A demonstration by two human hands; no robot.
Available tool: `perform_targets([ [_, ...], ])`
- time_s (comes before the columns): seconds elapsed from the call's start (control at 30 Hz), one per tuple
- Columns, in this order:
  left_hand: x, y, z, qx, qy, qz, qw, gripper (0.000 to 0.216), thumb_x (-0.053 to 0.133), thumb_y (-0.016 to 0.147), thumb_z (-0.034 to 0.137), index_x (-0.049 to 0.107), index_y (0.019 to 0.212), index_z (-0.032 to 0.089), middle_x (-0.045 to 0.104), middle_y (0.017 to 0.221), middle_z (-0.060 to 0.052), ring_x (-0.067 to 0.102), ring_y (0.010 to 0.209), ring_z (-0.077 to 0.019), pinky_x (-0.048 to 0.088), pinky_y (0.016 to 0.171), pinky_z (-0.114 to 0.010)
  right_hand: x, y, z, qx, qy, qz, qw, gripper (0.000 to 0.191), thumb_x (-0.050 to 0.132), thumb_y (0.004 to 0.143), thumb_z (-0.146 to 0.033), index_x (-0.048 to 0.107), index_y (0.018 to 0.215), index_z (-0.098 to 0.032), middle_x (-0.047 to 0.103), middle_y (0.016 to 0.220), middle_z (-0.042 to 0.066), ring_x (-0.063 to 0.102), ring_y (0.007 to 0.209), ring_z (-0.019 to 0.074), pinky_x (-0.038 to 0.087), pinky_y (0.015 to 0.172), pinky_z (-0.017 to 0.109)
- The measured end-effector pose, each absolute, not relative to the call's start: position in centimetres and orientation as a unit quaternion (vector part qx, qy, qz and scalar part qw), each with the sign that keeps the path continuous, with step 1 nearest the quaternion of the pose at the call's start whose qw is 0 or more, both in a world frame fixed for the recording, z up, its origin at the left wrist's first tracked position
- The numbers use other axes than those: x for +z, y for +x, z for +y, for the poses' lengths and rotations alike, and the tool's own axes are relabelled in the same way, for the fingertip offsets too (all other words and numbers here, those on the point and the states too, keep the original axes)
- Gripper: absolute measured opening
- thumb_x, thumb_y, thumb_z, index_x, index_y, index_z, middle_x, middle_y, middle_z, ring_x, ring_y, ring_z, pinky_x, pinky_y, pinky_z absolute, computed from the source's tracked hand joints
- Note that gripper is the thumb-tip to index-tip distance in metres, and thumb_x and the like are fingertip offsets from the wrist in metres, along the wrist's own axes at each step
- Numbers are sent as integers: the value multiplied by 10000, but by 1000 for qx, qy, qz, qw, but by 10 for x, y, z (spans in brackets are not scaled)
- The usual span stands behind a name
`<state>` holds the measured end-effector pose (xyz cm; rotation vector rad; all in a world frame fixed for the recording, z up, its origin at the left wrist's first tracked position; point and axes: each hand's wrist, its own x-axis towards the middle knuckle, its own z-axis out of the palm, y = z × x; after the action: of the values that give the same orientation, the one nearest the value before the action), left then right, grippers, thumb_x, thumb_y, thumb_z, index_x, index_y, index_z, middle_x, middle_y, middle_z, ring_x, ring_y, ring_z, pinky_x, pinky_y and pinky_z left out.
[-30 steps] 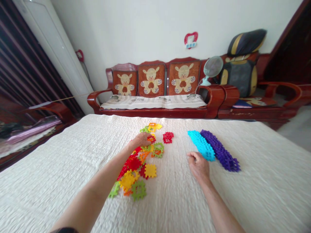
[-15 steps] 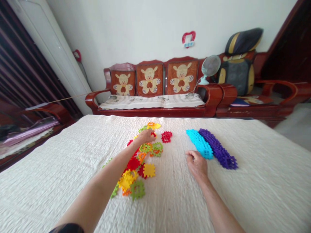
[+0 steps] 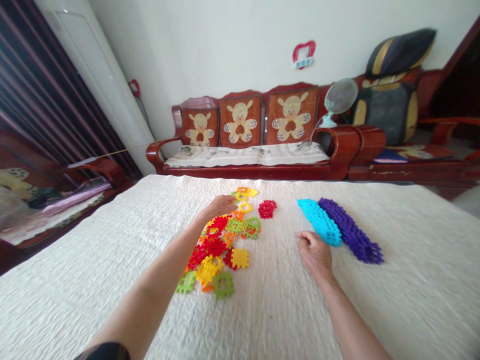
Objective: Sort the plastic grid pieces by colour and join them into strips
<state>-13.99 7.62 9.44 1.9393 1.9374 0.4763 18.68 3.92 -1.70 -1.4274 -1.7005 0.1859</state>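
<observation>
My left hand reaches over the far left part of a loose pile of red, yellow, green and orange notched plastic building tiles. Its fingers stretch forward, and nothing shows in them. On the cover, my right hand rests in a loose fist with nothing visible in it. Just beyond it lies a long row of cyan tiles, with a row of purple tiles beside that on the right. A small group of red tiles sits apart, between the pile and the cyan row.
A pale quilted cover spreads over the table. Behind it stands a wooden sofa with bear-pattern cushions. A small fan is at the sofa's right arm, near a massage seat pad.
The view has turned slightly left, shifting the scene right. My left hand has moved left relative to the pile, uncovering more tiles. The right fist keeps its place by the cyan row.
</observation>
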Motion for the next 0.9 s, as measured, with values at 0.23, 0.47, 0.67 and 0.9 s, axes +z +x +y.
perform_targets([
  [0.23, 80, -175, 37, 26, 763, 637, 110, 551, 633, 753, 332, 548, 1281, 199, 559, 1328, -82, 534, 1192, -223, 396, 1014, -296, -18, 188, 40, 80, -582, -684, 432, 290, 391, 741, -276, 668, 775, -195, 702, 852, 75, 636, 813, 230, 454, 729, 324],
  [0.47, 70, -177, 34, 56, 758, 647, 66, 416, 610, 728, 279, 653, 1140, 237, 688, 1068, -37, 622, 984, -198, 453, 869, -257, -17, 187, 40, 83, -587, -682, 428, 305, 385, 743, -281, 674, 779, -193, 703, 853, 79, 640, 820, 235, 454, 736, 328],
  [0.67, 81, -183, 45, 88, 695, 704, 112, 327, 496, 774, 235, 708, 1015, 171, 686, 751, 1, 607, 692, -131, 442, 637, -206, -16, 186, 40, 76, -581, -686, 432, 306, 382, 732, -266, 674, 775, -186, 702, 845, 86, 637, 815, 233, 452, 739, 328],
  [0.9, 94, -178, 32, -43, 730, 673, 113, 569, 707, 632, 440, 637, 1159, 239, 669, 1051, -55, 610, 930, -216, 454, 780, -257, -18, 186, 39, 70, -577, -685, 439, 295, 394, 736, -258, 677, 783, -194, 702, 844, 73, 626, 791, 217, 449, 723, 311],
])
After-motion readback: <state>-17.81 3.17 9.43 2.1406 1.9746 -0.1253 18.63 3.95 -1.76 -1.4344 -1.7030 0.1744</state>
